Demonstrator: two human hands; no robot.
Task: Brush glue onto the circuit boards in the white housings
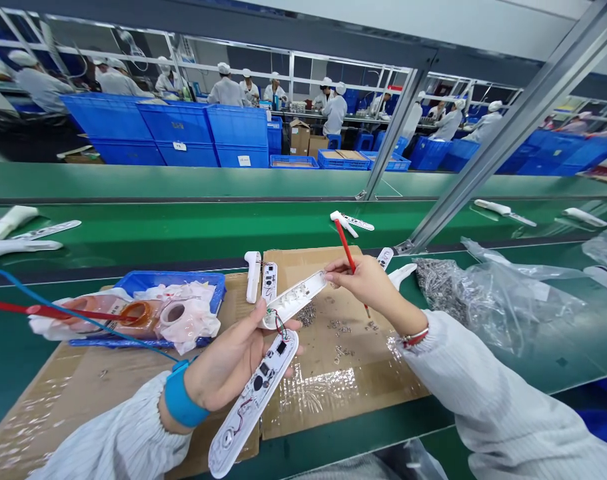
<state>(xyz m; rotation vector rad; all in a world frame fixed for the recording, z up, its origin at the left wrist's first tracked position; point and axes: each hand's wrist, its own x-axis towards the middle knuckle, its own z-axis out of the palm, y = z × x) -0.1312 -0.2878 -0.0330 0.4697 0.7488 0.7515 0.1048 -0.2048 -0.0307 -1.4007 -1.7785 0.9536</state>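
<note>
- Background: co-workers in white [228,90] are sitting beyond stacked blue bins [176,127]; green belt [193,230] is running across ahead of the bench.
- Work surface: taped cardboard [388,350] is bearing small loose metal parts [343,327], prob. screws; bagged metal parts [440,283] are lying to the R. Blue tray [138,280] w/ tape rolls [136,312] is sitting to the L.
- L hand [240,360]: fingers are clamping the near end of white shell [298,297], hollow side up.
- Board half [253,403] is hanging tilted below shell, joined by thin wires [280,325], overlapping L fingers; whether gripped, can't tell.
- R hand [358,277]: thumb & index are pinching together at shell's far end; same hand is holding red tool [346,243], tip pointing down nr. the loose parts.
- Step (judged): operator is apparently positioning opened unit, halves apart, tool in reserve.
- Next move, est.: is calling for a steady L grip, wires slack & unpinched, R fingertips freeing up for the tool.
</note>
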